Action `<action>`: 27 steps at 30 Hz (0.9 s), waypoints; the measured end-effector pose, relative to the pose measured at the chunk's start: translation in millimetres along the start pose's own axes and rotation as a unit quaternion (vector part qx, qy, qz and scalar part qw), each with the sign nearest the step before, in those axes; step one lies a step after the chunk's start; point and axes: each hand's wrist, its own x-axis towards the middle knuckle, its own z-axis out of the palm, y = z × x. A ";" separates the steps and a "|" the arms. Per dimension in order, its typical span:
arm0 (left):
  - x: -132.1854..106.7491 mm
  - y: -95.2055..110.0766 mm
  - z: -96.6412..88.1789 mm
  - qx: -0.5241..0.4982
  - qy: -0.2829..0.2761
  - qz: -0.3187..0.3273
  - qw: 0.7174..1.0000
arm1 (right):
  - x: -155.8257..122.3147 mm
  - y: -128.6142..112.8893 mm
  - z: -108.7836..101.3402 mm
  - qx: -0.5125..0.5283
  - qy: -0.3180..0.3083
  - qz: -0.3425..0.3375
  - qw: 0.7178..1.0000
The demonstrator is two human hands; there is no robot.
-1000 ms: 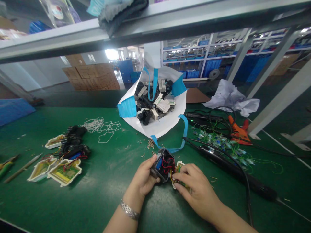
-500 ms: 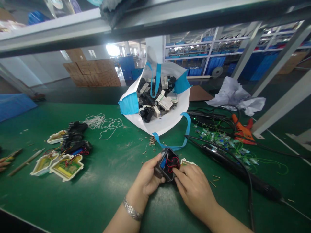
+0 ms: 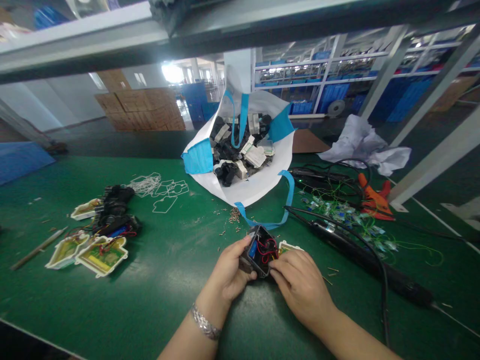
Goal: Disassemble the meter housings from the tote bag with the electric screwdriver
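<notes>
My left hand [image 3: 227,274] is closed around a small black open housing [image 3: 258,250] with a blue part and red wires inside, holding it just above the green table. My right hand [image 3: 300,286] pinches at the wires on the housing's right side. A white-edged circuit board [image 3: 289,247] pokes out behind my right hand's fingers, joined to the housing. A silver bracelet [image 3: 203,323] sits on my left wrist.
A white and blue bag [image 3: 247,155] full of black and white parts stands behind. More opened housings and boards [image 3: 99,237] lie at left, with white outline pieces [image 3: 161,192]. A black power tool with cable [image 3: 360,255], orange pliers [image 3: 373,200], and small green-wired parts [image 3: 345,217] lie at right.
My right hand has slid up from the circuit board onto the housing's wires, covering most of the board. My left hand has kept its grip on the housing.
</notes>
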 end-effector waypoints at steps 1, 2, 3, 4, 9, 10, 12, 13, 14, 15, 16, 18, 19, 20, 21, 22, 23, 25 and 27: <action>-0.2 -0.2 -0.1 0.011 0.001 0.008 1.000 | 0.1 0.6 0.5 0.007 -0.001 -0.001 1.000; -0.4 -0.4 -0.1 0.021 0.001 0.013 1.000 | 0.3 1.0 0.8 0.015 -0.002 -0.002 1.000; -0.6 -0.5 0.0 0.029 0.000 0.019 0.999 | 0.6 1.2 0.9 0.022 -0.005 -0.002 1.000; -0.8 -0.7 0.0 0.037 -0.004 0.025 0.999 | 1.0 1.3 0.6 0.029 -0.010 -0.002 1.000; -1.6 -1.9 -1.7 0.063 -0.027 0.045 0.997 | 2.0 2.4 -2.3 0.061 -0.056 0.014 0.996; -1.6 -2.0 -2.1 0.065 -0.029 0.047 0.996 | 2.0 3.2 -2.7 0.065 -0.064 0.016 0.996; -1.4 -1.8 -2.6 0.066 -0.031 0.048 0.996 | 1.6 5.2 -2.7 0.071 -0.072 0.019 0.995; -1.2 -1.6 -2.7 0.067 -0.032 0.047 0.996 | 1.3 6.2 -2.4 0.072 -0.071 0.019 0.995; -0.8 -1.4 -2.7 0.067 -0.031 0.046 0.996 | 0.9 6.9 -1.8 0.073 -0.068 0.017 0.995; -0.3 -1.3 -2.7 0.068 -0.031 0.044 0.996 | 0.4 7.3 -1.2 0.074 -0.065 0.015 0.995; 0.1 -1.2 -2.6 0.070 -0.030 0.042 0.996 | -0.1 7.4 -0.6 0.074 -0.062 0.014 0.995; 0.7 -1.1 -2.6 0.075 -0.026 0.038 0.996 | -0.8 6.7 -0.1 0.070 -0.060 0.016 0.996; 0.7 -1.0 -2.8 0.080 -0.022 0.039 0.996 | -0.9 6.4 -0.7 0.066 -0.060 0.020 0.996; 0.5 -0.7 -3.0 0.087 -0.020 0.043 0.995 | -0.5 6.4 -2.0 0.061 -0.061 0.023 0.996; 0.2 -0.1 -3.5 0.096 -0.018 0.049 0.994 | 0.3 7.3 -4.4 0.054 -0.062 0.024 0.996; -0.2 0.7 -4.2 0.108 -0.019 0.057 0.992 | 1.5 9.2 -8.0 0.041 -0.059 0.023 0.997; -0.6 1.9 -5.0 0.122 -0.021 0.066 0.990 | 3.3 12.4 -13.0 0.018 -0.052 0.025 0.998; -1.1 5.2 -7.0 0.162 -0.026 0.082 0.983 | 7.7 22.5 -27.0 -0.083 -0.049 0.063 0.993; -1.2 8.5 -8.6 0.215 -0.016 0.098 0.971 | 12.1 36.0 -44.5 -0.234 -0.110 0.156 0.953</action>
